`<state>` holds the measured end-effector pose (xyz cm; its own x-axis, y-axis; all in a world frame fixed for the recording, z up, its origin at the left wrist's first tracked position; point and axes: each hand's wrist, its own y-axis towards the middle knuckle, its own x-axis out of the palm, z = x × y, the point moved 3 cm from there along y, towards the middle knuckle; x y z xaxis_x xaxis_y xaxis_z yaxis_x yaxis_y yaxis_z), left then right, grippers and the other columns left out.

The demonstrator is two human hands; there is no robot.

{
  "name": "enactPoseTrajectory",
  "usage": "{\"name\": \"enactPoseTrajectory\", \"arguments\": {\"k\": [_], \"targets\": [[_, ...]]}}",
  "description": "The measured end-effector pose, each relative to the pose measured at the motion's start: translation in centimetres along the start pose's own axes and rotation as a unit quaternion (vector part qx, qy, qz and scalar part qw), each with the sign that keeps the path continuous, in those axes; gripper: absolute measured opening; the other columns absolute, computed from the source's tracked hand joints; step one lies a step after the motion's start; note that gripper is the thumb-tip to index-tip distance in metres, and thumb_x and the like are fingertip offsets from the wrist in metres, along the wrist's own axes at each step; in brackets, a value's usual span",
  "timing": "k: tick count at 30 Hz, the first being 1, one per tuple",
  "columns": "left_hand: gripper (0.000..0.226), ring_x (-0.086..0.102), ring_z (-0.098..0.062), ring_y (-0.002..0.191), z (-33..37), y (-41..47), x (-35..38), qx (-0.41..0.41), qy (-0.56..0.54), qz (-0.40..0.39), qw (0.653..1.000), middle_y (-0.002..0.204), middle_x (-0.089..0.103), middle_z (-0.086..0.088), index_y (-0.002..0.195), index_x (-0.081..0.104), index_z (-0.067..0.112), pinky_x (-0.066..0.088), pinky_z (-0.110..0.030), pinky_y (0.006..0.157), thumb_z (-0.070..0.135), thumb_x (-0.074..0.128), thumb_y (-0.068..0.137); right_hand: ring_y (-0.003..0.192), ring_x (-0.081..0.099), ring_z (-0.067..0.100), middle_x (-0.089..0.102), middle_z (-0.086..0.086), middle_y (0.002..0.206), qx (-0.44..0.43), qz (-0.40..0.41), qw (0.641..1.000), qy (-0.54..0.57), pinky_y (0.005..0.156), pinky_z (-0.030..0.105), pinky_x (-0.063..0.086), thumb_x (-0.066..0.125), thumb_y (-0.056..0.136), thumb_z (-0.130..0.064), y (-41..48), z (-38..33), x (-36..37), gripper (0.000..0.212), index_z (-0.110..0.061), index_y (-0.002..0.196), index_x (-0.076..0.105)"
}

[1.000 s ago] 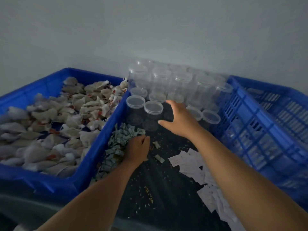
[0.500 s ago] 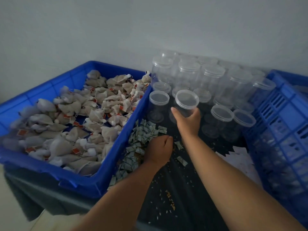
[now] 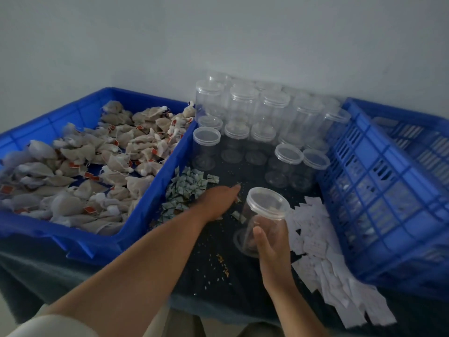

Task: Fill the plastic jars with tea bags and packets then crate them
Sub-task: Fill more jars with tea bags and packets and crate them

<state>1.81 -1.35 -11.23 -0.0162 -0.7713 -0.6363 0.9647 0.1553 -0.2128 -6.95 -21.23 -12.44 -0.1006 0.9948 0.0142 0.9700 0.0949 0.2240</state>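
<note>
Your right hand grips the lidded jar from below — jar tilted, at its 12 o'clock. Your left hand lies flat, fingers straight — packets at its 9 o'clock.

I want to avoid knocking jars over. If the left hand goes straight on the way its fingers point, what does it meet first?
Probably the lidded empty jar, left of the front pair. The left hand points away and rightward across dark tabletop bearing only crumbs. Depth is unclear.
</note>
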Motion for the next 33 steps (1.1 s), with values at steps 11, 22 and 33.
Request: {"name": "enactPoseTrajectory", "arguments": {"k": [11,22,33], "targets": [[0.066,0.059,-0.003,0.125,9.3,-7.5,-3.7,0.231,-0.036,-0.089,0.968,0.137,0.062,0.017,0.141,0.056,0.041,0.049,-0.034,0.110,0.080,0.051,0.088,0.106,0.075,0.019,0.073,-0.006,0.115,0.005,-0.034,0.999,-0.014,0.088,0.032,0.062,0.087,0.074,-0.045,0.1,0.5,0.3,0.070,-0.027,0.133,0.055],[0.038,0.063,-0.012,0.089,7.6,-10.0,-0.2,0.239,0.154,0.083,0.955,0.095,0.061,0.013,0.103,0.060,0.038,0.052,-0.036,0.078,0.068,0.037,0.099,0.107,0.065,-0.001,0.065,-0.029,0.114,-0.074,0.027,0.978,-0.193,0.079,0.009,0.052,0.086,0.066,-0.066,-0.8,-1.0,0.4,0.063,-0.056,0.120,0.055],[0.141,0.080,-0.018,0.073,9.5,-11.8,-3.7,-0.034,0.295,-0.164,0.941,0.079,0.080,-0.008,0.113,0.067,0.011,0.059,-0.041,0.089,0.118,0.010,0.042,0.116,0.059,0.006,0.052,-0.028,0.121,-0.057,0.094,0.982,-0.154,0.088,0.030,0.059,0.088,0.064,-0.073,-0.5,-0.7,-0.2,0.072,-0.050,0.120,0.050]]}}
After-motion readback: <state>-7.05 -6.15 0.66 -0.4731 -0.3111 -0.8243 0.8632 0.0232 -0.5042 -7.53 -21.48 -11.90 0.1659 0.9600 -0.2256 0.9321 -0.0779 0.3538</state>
